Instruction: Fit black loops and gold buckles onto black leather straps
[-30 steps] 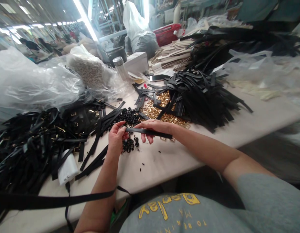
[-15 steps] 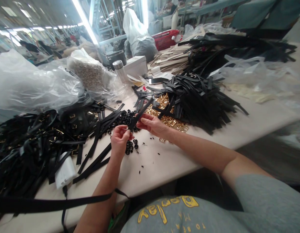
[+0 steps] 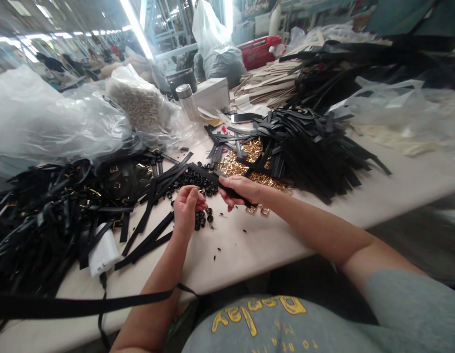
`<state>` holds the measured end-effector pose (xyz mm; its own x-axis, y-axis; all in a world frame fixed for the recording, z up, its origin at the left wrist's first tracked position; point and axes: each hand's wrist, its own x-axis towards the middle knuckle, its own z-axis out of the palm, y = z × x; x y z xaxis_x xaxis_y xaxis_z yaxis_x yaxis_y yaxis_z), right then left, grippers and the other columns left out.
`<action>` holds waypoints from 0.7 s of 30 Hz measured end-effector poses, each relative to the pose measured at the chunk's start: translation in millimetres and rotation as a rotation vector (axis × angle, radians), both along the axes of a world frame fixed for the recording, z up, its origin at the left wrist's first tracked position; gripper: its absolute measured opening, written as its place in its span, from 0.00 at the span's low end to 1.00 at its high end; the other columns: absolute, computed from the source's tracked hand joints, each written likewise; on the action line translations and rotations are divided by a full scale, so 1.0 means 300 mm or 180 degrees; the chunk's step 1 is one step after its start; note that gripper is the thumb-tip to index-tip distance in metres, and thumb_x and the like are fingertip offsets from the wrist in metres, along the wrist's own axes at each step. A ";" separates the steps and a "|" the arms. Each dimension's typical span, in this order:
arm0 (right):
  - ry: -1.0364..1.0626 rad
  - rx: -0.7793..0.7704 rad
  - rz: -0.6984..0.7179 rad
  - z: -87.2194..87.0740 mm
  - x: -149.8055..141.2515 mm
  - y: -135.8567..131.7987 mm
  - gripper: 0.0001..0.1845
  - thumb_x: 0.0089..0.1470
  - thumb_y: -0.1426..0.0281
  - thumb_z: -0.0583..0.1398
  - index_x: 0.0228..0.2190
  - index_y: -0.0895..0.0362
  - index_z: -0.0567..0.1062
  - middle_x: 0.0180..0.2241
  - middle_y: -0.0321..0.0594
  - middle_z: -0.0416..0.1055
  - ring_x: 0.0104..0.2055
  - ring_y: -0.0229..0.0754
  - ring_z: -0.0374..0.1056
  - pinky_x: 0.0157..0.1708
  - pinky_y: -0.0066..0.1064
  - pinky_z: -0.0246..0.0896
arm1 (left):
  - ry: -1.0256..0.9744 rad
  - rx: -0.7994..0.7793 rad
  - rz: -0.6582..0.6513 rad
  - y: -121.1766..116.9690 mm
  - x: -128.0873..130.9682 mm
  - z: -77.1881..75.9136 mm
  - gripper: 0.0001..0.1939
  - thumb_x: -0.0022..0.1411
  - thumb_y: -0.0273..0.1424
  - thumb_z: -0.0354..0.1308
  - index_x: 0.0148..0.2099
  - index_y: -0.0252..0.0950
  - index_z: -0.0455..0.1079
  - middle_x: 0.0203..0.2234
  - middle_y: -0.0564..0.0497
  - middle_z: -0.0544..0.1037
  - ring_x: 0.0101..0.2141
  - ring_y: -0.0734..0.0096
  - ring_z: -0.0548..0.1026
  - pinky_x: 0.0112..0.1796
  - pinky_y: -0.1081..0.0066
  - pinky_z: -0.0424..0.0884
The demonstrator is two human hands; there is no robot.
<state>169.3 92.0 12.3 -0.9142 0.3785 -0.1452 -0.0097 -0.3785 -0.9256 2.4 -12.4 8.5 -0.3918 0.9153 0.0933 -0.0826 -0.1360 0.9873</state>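
A flat black strap (image 3: 203, 173) is gripped in my right hand (image 3: 240, 188), one end slanting up and left, the other passing under the palm. To its left, my left hand (image 3: 188, 203) is closed with thumb and fingers pressed together; whatever is in them, if anything, is too small to see. Small black loops (image 3: 200, 219) lie right beside the left fingertips, and more are heaped behind both hands. Gold metal buckles (image 3: 229, 165) are spread just beyond the right hand.
Many black straps (image 3: 308, 152) are piled to the right. Straps with gold buckles (image 3: 39, 211) heap up on the left, beside a white power bank (image 3: 103, 251) with a cable. Plastic bags (image 3: 62, 113), a bottle (image 3: 187, 100) and a white box (image 3: 213, 93) stand behind.
My hands have parted. The left fingers have come off the strap, while the right hand has swung it round so its free end points up and left. The view has shifted slightly.
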 end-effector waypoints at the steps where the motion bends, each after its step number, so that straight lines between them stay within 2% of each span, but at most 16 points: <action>1: -0.0152 0.0144 0.0243 0.000 0.006 0.002 0.29 0.63 0.47 0.48 0.25 0.59 0.64 0.15 0.35 0.68 0.10 0.28 0.52 0.16 0.23 0.63 | -0.0136 0.0041 0.0134 0.005 -0.019 0.009 0.22 0.54 0.49 0.62 0.39 0.35 0.65 0.20 0.56 0.73 0.17 0.77 0.70 0.18 0.79 0.65; 3: -0.0355 0.0410 0.0624 -0.002 0.012 0.000 0.31 0.60 0.44 0.50 0.24 0.60 0.64 0.15 0.38 0.69 0.10 0.29 0.55 0.11 0.20 0.53 | -0.0265 0.0037 0.0291 0.012 -0.046 0.023 0.23 0.53 0.48 0.63 0.41 0.35 0.65 0.20 0.57 0.72 0.17 0.77 0.70 0.18 0.80 0.64; 5: -0.0416 0.0580 0.0882 -0.006 0.014 -0.003 0.33 0.57 0.42 0.51 0.24 0.60 0.65 0.14 0.39 0.69 0.09 0.29 0.54 0.10 0.20 0.48 | -0.0240 -0.0032 0.0387 0.015 -0.060 0.027 0.21 0.50 0.45 0.65 0.39 0.35 0.66 0.19 0.57 0.71 0.16 0.78 0.69 0.18 0.79 0.65; 10: -0.0369 0.0824 0.1084 -0.004 0.017 0.000 0.35 0.55 0.39 0.50 0.25 0.61 0.67 0.14 0.37 0.68 0.10 0.28 0.52 0.11 0.21 0.47 | -0.0100 -0.0182 0.0384 0.016 -0.060 0.012 0.17 0.47 0.38 0.67 0.35 0.34 0.68 0.19 0.58 0.70 0.15 0.80 0.68 0.17 0.79 0.65; 13: -0.0533 0.1122 0.1061 0.012 0.021 0.007 0.31 0.57 0.44 0.52 0.30 0.62 0.71 0.15 0.35 0.68 0.11 0.28 0.53 0.12 0.20 0.46 | -0.0083 -0.0172 0.0321 0.018 -0.058 0.001 0.16 0.48 0.37 0.66 0.36 0.34 0.68 0.19 0.58 0.68 0.15 0.80 0.67 0.16 0.79 0.63; 17: -0.0906 0.1770 0.0691 0.034 0.021 -0.001 0.18 0.56 0.57 0.59 0.33 0.61 0.72 0.17 0.31 0.67 0.14 0.29 0.55 0.15 0.21 0.47 | -0.0097 -0.0204 0.0285 0.021 -0.054 -0.012 0.16 0.49 0.36 0.65 0.39 0.34 0.69 0.20 0.58 0.68 0.15 0.80 0.67 0.17 0.79 0.64; 21: -0.0876 0.2815 -0.0292 0.031 0.008 -0.019 0.11 0.53 0.65 0.63 0.36 0.59 0.74 0.25 0.33 0.72 0.25 0.32 0.63 0.25 0.23 0.54 | -0.0071 -0.0297 0.0197 0.025 -0.040 -0.032 0.20 0.50 0.38 0.66 0.43 0.34 0.69 0.21 0.57 0.71 0.17 0.79 0.69 0.18 0.79 0.66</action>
